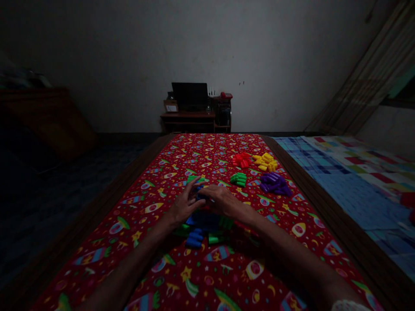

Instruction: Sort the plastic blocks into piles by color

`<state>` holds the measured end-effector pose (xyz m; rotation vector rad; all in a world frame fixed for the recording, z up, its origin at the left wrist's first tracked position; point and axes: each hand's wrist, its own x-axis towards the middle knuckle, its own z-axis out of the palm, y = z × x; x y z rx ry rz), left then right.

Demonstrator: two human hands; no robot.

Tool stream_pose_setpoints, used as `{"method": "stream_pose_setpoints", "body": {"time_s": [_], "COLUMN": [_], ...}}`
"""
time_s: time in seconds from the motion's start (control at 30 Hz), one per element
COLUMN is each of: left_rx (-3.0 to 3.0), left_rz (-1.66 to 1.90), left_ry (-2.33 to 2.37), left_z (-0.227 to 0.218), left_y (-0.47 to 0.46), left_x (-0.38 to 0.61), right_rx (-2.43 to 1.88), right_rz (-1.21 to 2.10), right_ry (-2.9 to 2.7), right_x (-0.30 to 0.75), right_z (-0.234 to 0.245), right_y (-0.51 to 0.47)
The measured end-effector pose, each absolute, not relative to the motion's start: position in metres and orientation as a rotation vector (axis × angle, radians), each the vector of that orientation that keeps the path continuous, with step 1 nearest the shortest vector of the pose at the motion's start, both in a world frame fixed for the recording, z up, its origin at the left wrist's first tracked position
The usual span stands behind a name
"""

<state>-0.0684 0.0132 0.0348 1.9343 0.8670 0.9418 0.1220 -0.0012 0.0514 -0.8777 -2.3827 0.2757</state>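
Note:
My left hand (185, 204) and my right hand (223, 201) meet over the middle of the red patterned cloth. Between their fingertips are small blue plastic pieces (200, 187), which my hands partly cover. My left thumb and fingers curve around the blue from one side, while my right fingers close on it from the other. Below them lies a pile of blue tube-shaped pieces (194, 238), mixed with green pieces (215, 238); shadow and my wrists hide part of it. Just beyond my left fingers is a green group (194, 178).
To the right lie sorted piles: red pieces (241, 160), yellow pieces (266, 162), purple pieces (275, 184) and green pieces (238, 179). A dark monitor (190, 96) stands on a low desk (188, 119) by the wall. Bedding (337, 190) spreads along the right side.

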Motion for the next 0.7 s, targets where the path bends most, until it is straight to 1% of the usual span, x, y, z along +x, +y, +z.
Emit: {"method": "stream_pose_setpoints", "body": {"time_s": [0.2,0.3,0.37,0.53,0.7], "left_rx": [2.416,2.493,2.492,2.431,2.389], "left_rz": [0.864,0.811,0.767,0.702,0.702], "left_ry": [1.045,1.162,1.212,1.302,1.351], "left_z": [0.019,0.008,0.004,0.007,0.015], "left_y": [0.024,0.031,0.033,0.030,0.031], "left_x": [-0.083,-0.089,-0.090,-0.083,-0.083], "right_rx": [-1.304,-1.511,-1.600,-1.638,-1.692], "right_rz": [0.063,-0.037,-0.013,0.148,0.043], "right_ry": [-2.005,-1.911,-1.901,-1.938,-1.785], "right_x": [0.184,0.215,0.227,0.233,0.229], "right_z": [0.055,0.046,0.037,0.028,0.038], "right_y": [0.033,0.045,0.048,0.049,0.050]}}
